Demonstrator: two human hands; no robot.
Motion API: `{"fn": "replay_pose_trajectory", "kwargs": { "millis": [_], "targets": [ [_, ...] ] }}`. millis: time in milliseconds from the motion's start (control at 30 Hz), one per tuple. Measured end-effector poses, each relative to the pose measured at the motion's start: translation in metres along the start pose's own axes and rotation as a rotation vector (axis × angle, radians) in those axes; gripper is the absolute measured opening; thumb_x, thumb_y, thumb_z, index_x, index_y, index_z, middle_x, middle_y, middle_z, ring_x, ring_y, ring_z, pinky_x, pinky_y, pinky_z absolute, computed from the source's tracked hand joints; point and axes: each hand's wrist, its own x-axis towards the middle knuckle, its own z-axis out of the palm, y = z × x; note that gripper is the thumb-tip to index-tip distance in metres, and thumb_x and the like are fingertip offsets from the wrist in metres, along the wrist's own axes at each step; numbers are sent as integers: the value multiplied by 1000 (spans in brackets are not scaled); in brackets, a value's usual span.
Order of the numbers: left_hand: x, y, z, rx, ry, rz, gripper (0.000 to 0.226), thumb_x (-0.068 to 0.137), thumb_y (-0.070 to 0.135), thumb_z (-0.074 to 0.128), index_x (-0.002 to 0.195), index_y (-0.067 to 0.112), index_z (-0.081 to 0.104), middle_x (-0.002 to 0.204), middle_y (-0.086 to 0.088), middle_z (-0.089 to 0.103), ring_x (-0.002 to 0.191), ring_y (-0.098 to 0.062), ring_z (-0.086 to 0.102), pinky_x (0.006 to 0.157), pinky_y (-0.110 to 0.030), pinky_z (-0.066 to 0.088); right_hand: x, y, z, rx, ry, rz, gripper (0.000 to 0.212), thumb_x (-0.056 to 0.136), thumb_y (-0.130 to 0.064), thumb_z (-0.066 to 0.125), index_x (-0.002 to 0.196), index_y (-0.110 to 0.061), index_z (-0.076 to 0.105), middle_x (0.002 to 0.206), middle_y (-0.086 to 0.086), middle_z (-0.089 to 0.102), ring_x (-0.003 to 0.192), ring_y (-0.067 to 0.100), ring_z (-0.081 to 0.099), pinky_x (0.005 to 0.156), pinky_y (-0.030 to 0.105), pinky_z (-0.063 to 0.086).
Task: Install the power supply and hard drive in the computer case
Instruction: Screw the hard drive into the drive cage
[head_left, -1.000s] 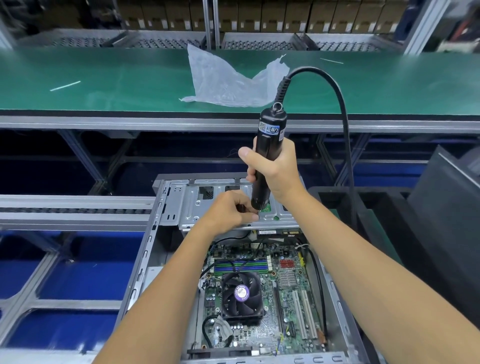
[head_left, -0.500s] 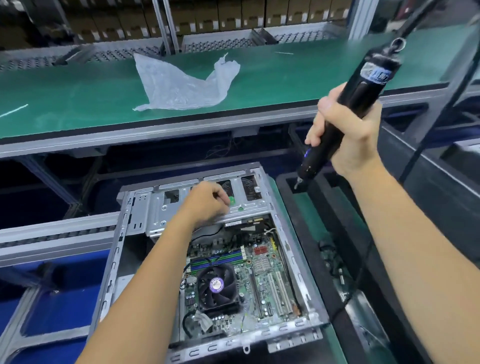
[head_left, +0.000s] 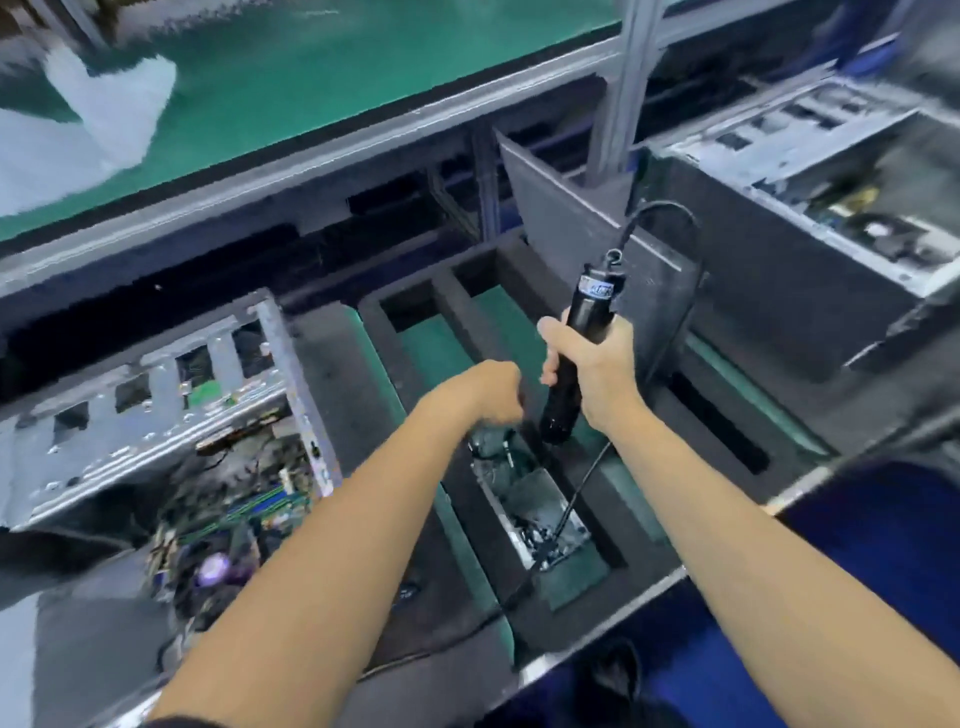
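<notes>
Nearest you, between your forearms, the small metal tray (head_left: 530, 506) of screws sat sunk in the dark foam organiser (head_left: 597, 525). Just above it your left hand (head_left: 491, 392) was curled into a loose fist; whether it pinched a screw could not be told through the blur. Beside it your right hand (head_left: 592, 364) gripped the black electric screwdriver (head_left: 571, 358) upright, bit pointing down near the tray. You would have done well to seat one screw squarely on the bit before swinging back. Off to your left the open computer case (head_left: 171, 415) lay on the bench, motherboard exposed. Farther right stood a second case (head_left: 810, 171).
</notes>
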Motion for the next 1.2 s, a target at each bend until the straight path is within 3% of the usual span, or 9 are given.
{"fn": "replay_pose_trajectory", "kwargs": {
  "millis": [100, 167, 233, 300, 533, 700, 833, 1200],
  "targets": [
    [25, 13, 50, 162, -242, -35, 23, 86, 16, 54, 66, 8, 46, 85, -15, 61, 66, -24, 51, 66, -37, 46, -11, 27, -31, -8, -27, 78, 29, 77, -17, 75, 72, -4, 50, 47, 8, 49, 40, 23, 43, 48, 31, 44],
    [36, 16, 80, 232, -337, -57, 14, 90, 17, 54, 80, 8, 54, 105, -17, 63, 87, -29, 57, 80, -39, 48, -17, 41, -45, 0, -55, 131, 28, 78, -17, 75, 75, -3, 51, 47, 8, 48, 39, 23, 44, 47, 31, 43],
    [42, 16, 105, 230, -315, -150, 24, 91, 16, 55, 112, 6, 61, 121, -14, 60, 107, -29, 59, 89, -37, 48, -19, 51, -56, 22, -68, 172, 29, 78, -17, 76, 75, -4, 50, 49, 12, 45, 40, 23, 44, 46, 32, 43],
    [45, 17, 120, 257, -290, -190, 35, 90, 10, 55, 125, 7, 56, 124, -13, 59, 111, -30, 59, 93, -38, 50, -18, 58, -63, 32, -85, 189, 32, 79, -18, 76, 71, -5, 47, 50, 13, 46, 39, 24, 45, 47, 32, 45],
    [50, 25, 151, 413, -264, -300, 41, 89, -3, 49, 129, 3, 49, 124, -11, 56, 112, -33, 59, 88, -44, 53, -10, 66, -68, 38, -136, 237, 34, 78, -22, 76, 69, -5, 49, 47, 10, 51, 38, 25, 46, 50, 31, 46],
    [51, 29, 166, 443, -216, -322, 34, 89, -4, 45, 120, 4, 58, 115, -10, 62, 103, -29, 64, 75, -34, 50, -8, 70, -71, 29, -154, 266, 35, 75, -26, 77, 68, -5, 50, 46, 7, 52, 38, 25, 47, 52, 34, 48],
    [52, 30, 169, 512, -210, -283, 31, 93, -3, 43, 121, 3, 54, 118, -9, 62, 108, -27, 62, 83, -34, 50, -5, 70, -70, 28, -148, 283, 34, 75, -25, 76, 67, -5, 50, 46, 7, 52, 38, 24, 47, 51, 34, 49],
    [53, 29, 171, 508, -206, -251, 33, 93, -4, 42, 123, 4, 53, 120, -10, 60, 111, -29, 60, 85, -36, 49, -3, 64, -65, -9, -150, 300, 29, 79, -19, 73, 68, -6, 50, 46, 8, 52, 37, 23, 46, 49, 32, 48]
  ]
}}
